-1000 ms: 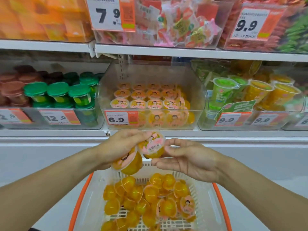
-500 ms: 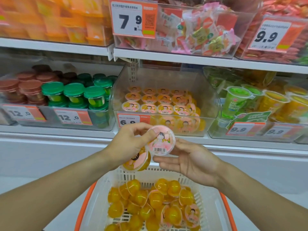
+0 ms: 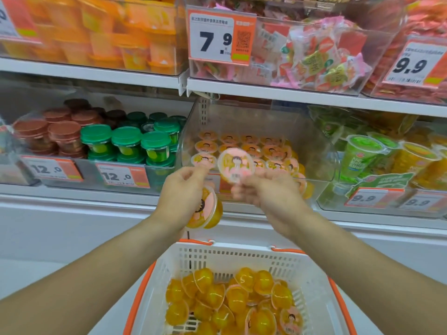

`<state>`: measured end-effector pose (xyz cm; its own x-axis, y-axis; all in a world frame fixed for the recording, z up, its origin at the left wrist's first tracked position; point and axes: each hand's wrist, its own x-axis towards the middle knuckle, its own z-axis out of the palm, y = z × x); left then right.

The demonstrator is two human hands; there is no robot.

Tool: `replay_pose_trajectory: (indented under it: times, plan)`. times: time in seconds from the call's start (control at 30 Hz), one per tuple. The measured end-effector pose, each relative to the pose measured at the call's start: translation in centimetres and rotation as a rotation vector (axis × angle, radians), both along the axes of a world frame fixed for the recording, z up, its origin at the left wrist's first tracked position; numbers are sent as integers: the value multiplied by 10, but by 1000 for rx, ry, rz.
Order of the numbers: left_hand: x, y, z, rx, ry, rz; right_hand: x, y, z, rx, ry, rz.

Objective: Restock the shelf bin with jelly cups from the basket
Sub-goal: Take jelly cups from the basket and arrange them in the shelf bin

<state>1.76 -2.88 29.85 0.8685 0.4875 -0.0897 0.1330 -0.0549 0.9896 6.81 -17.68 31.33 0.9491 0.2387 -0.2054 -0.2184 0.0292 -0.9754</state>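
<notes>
Fingertips point(image 3: 238, 189) of the right hand point(image 3: 271, 197) pinch a pink-lidded round plastic jelly cup point(image 3: 235, 164) from below; left hand point(image 3: 180, 197) curls around a second yellow jelly cup point(image 3: 205, 210) beneath its palm.

Above the raised hands, an orange-edged price tag point(image 3: 221, 38) on the upper clear bin reads "7.9". Up to their right, another tag point(image 3: 414, 64) reads "9.9". Left of them, two tags point(image 3: 122, 175) point(image 3: 49, 168) read "12.0"; to their right, low tags point(image 3: 370, 197) point(image 3: 420, 201) read "9.9".
</notes>
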Motion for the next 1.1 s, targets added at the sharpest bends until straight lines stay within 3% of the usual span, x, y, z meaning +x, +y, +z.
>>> replay_pose_trajectory:
  times: [0.13,0.3,0.57,0.73,0.87,1.0,1.1]
  plan:
    - [1,16,-6,-193,166,43,61,44,14,23,51,-54]
    - [1,23,-4,-446,169,-50,140,109,2,-70,132,-55]
    - [18,27,-8,-431,160,4,197,149,-16,-82,78,-61]
    - [22,23,-10,-405,109,-17,225,151,-32,-311,6,-157]
    - [19,22,-8,-383,80,-12,210,129,-27,-306,-33,-111]
    - [16,20,-1,-423,54,39,150,88,0,-68,-123,-7]
    - [13,11,2,-416,20,83,94,54,15,-152,-232,86]
